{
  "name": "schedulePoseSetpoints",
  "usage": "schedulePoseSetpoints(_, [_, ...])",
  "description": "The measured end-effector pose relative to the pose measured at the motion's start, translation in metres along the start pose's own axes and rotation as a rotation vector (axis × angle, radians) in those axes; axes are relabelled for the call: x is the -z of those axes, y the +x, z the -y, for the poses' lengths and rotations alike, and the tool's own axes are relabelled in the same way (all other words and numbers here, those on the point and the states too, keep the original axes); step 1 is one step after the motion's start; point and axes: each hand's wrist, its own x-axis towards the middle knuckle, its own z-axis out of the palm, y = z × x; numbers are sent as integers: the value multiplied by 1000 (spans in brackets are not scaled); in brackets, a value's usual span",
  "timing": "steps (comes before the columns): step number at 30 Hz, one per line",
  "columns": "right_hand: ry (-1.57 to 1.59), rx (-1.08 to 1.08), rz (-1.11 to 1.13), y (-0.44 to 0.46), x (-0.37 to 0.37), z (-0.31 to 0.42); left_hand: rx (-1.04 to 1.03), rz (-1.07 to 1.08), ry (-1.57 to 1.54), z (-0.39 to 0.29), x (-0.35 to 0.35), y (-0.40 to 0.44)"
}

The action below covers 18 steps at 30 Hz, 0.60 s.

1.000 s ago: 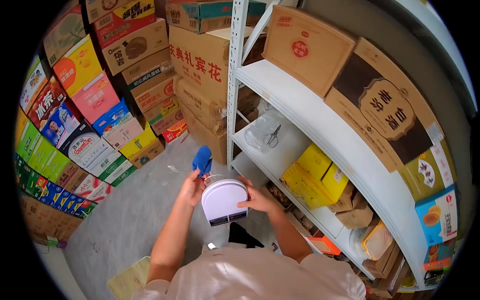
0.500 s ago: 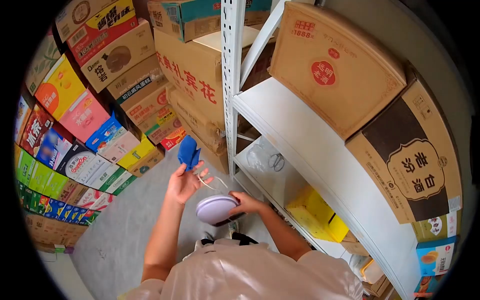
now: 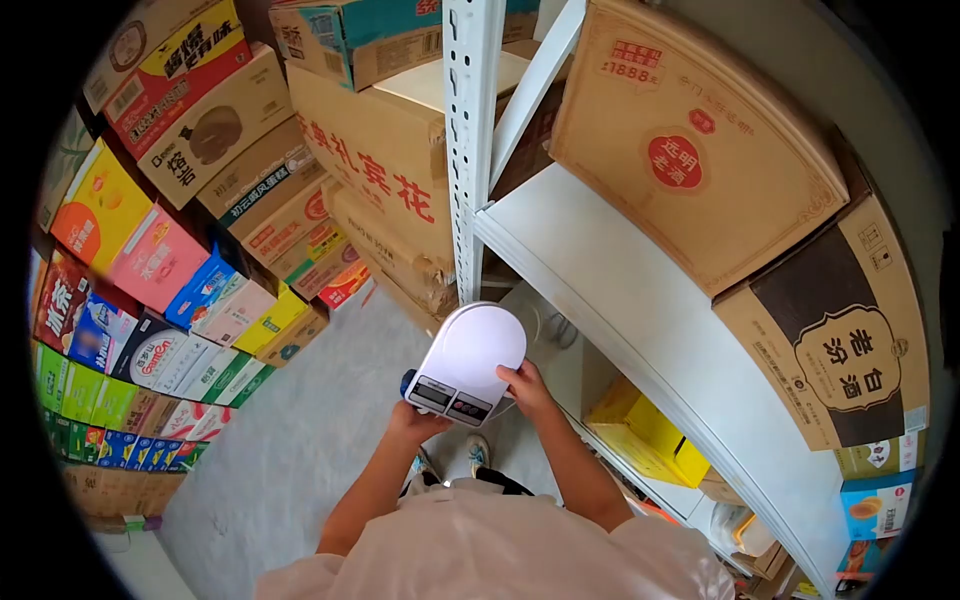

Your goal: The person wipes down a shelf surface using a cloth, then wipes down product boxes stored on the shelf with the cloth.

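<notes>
A white kitchen scale [image 3: 472,350] with a dark display and buttons along its lower edge is tilted toward me in front of my body. My right hand [image 3: 527,390] grips its right side, thumb on top. Under the lower left corner, my left hand [image 3: 418,424] is closed on the scale, its fingers mostly hidden behind it. A dark blue, soft-looking piece [image 3: 407,382] pokes out beside that corner; what it is I cannot make out. A thin white cord [image 3: 537,318] loops behind the scale's right side.
On my right stands a white metal shelf [image 3: 620,290] bearing large cartons [image 3: 700,150] and, lower down, a yellow box [image 3: 650,432]. Stacked drink and snack boxes [image 3: 165,340] line the left. More cartons [image 3: 370,170] stand behind the shelf post [image 3: 470,150]. Grey floor [image 3: 290,440] lies below.
The scale has been raised and turned so its top and display face me. My left hand has come down from holding the blue piece up, and now meets the scale's lower left corner.
</notes>
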Motion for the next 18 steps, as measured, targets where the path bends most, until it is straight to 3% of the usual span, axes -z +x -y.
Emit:
schedulePoseSetpoints(1, [127, -44, -6, -3, 1, 0, 71, 317, 63, -1, -3, -1])
schedulePoseSetpoints(5, [400, -62, 23, -12, 1, 1, -26, 318, -38, -12, 20, 47])
schedulePoseSetpoints(7, [445, -96, 4, -14, 5, -8, 124, 667, -16, -12, 14, 52])
schedulePoseSetpoints(9, [489, -127, -13, -17, 10, -11, -195, 392, 189, -4, -2, 62])
schedulePoseSetpoints(13, [582, -157, -94, -30, 30, -1, -214, 312, 138, -33, -9, 64])
schedulePoseSetpoints(15, [593, -165, -91, -33, 38, 2, -24, 274, -8, -51, -10, 54])
schedulePoseSetpoints(18, [524, -127, -116, -40, 50, -1, -82, 283, 85, -61, -12, 39])
